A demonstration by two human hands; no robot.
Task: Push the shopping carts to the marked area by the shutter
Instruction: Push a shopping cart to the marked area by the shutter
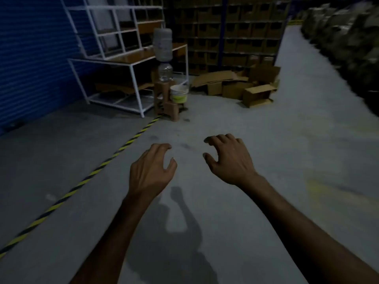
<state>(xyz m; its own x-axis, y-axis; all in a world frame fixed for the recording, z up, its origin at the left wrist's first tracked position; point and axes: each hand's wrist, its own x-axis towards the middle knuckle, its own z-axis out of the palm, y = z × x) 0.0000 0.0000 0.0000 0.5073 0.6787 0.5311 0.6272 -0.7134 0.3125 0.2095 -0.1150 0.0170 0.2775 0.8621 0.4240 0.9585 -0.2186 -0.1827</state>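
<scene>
Both arms are reaching forward over the grey floor [266, 140]. The left hand [150, 171] and the right hand [227, 158] are hovering side by side, fingers loosely curled and spread, gripping nothing.

No shopping cart is showing in this view, so where the carts are standing cannot be told. Judging by the task, a cart is probably going to feel stiff and fairly heavy, rolling easily but steering wide, more so if several are nested. The push bar at the back, taken with both hands well apart, is looking like the sensible hold.

A yellow-and-black striped line [86, 179] is running diagonally past the left hand, likely edging the marked area beside the blue shutter [30, 58].

At the line's far end a cardboard stand [166, 103] is carrying a clear bottle [165, 71] with a large upturned water jug [163, 44] on top; how full they are is not showing. A pale bucket [179, 94] is sitting against the stand, its contents hidden. A white metal rack [123, 78] is standing just left of it.

To the right, cardboard boxes [258, 95] are lying open and flattened, the nearest looking empty. Behind them, tall shelves [235, 33] are holding rows of cartons with dark insides.
</scene>
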